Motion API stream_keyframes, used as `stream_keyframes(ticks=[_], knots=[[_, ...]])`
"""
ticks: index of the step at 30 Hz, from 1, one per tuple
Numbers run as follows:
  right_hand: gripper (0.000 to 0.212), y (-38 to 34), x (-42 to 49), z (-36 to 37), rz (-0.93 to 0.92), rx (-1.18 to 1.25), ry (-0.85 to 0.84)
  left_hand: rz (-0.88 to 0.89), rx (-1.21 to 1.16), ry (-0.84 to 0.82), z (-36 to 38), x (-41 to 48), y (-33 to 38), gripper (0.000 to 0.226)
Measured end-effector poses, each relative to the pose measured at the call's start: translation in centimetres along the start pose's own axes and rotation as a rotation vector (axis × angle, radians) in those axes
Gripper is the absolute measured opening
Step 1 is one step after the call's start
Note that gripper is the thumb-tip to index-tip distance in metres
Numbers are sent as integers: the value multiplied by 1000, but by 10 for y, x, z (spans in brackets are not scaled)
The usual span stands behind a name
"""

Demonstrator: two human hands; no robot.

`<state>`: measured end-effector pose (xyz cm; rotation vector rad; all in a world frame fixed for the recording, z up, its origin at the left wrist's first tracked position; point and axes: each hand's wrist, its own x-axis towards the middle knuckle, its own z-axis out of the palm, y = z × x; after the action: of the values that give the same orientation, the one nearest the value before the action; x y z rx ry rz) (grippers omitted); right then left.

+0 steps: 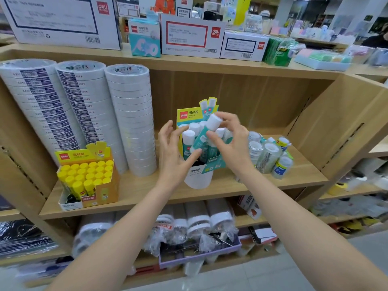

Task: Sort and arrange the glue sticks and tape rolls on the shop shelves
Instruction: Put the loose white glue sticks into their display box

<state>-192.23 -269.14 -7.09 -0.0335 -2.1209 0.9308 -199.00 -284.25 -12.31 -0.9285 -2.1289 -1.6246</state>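
A white-capped teal glue stick [206, 131] is tilted above an open display box [198, 176] of several similar sticks at the middle of the wooden shelf [147, 194]. My right hand [230, 139] grips this stick near its cap and body. My left hand [174, 153] is at the box's left side, fingers spread, thumb touching the stick's lower end. A box of yellow-capped glue sticks [88, 177] stands at the shelf's left front. Three tall stacks of white tape rolls [126, 114] stand behind it. Clear tape rolls in wrap [268, 156] lie to the right.
Cardboard cartons [189, 36] and green tape packs [279, 52] line the top shelf. Bagged white rolls [199, 225] and a lilac tray [199, 257] fill the shelf below. A slanted wooden divider [340, 131] bounds the shelf on the right. Grey floor tiles lie underneath.
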Motion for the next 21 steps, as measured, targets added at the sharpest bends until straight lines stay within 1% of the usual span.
stream_keyframes(ticks=[1,2,3,5,6,10,14,18,21], knots=[[38,2,3,-2,-8,17,25,50,62,-12,-2,0,-4,60],[38,4,5,-2,-7,27,13,99,121,-41,-3,-1,-9,60],[38,5,5,-2,-2,16,-34,130,160,-81,-4,-2,-15,60],[40,10,2,4,-30,-77,-121,128,171,-153,-2,-4,-23,63],[41,13,1,8,-63,-123,-130,115,158,-167,-1,-4,-25,63],[41,21,-2,18,-132,-245,-59,110,99,-152,0,-4,-28,61],[38,27,-6,28,-196,-395,-26,118,78,-157,1,-5,-30,62],[38,29,-4,34,-139,-448,48,125,68,-154,2,-4,-31,62],[35,31,-5,30,-146,-450,3,126,72,-147,2,-4,-31,63]])
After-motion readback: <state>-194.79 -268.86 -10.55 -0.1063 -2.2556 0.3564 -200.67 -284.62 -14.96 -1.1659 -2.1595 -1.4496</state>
